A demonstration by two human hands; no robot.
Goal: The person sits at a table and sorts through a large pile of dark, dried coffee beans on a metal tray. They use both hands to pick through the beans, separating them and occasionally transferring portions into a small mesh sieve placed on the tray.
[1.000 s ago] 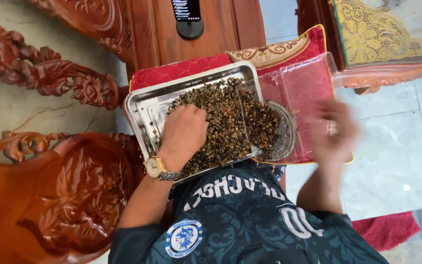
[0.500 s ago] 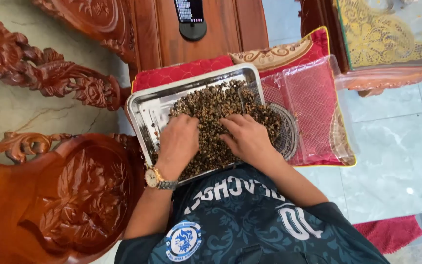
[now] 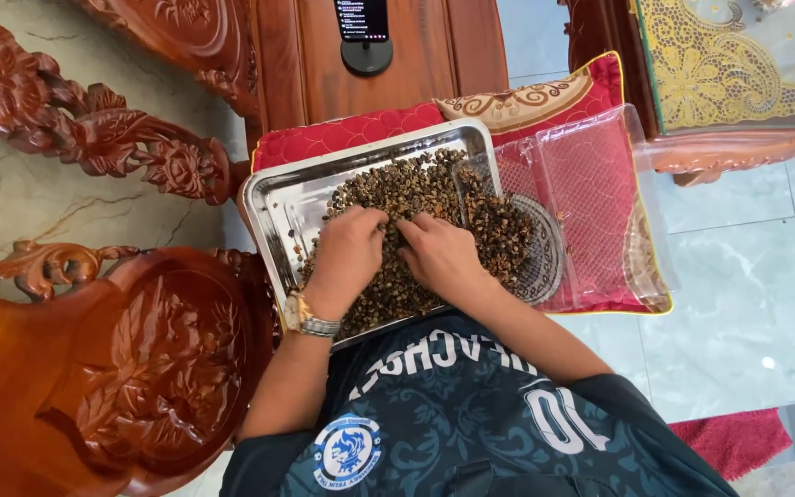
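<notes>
A rectangular tray (image 3: 273, 198) of shiny stainless steel with a rolled rim lies on a quilted red cushion (image 3: 347, 131), and it carries a heap of small dark-brown dried bits (image 3: 397, 189), rough, crumbly and speckled with paler tan pieces. The heap spreads under and beyond the fingertips, thickest just ahead of them and toward the tray's right end, while bare metal shows out past the left hand's (image 3: 350, 253) fingers. Both hands lie palm-down on the heap, side by side and nearly touching; the left hand's fingers are curled down into the bits and the right hand's (image 3: 439, 256) fingers are bent and close together, pressed into the pile; whether either pinches anything cannot be told. A metal-banded wristwatch (image 3: 305, 317) sits behind the left hand. Beside the right hand's fingers lies a clear ribbed plastic container (image 3: 591, 198). Carved glossy red-brown wood furniture (image 3: 121, 368) stands beyond the left hand. Half a second earlier the hands sat slightly further apart; now they have drawn together.
</notes>
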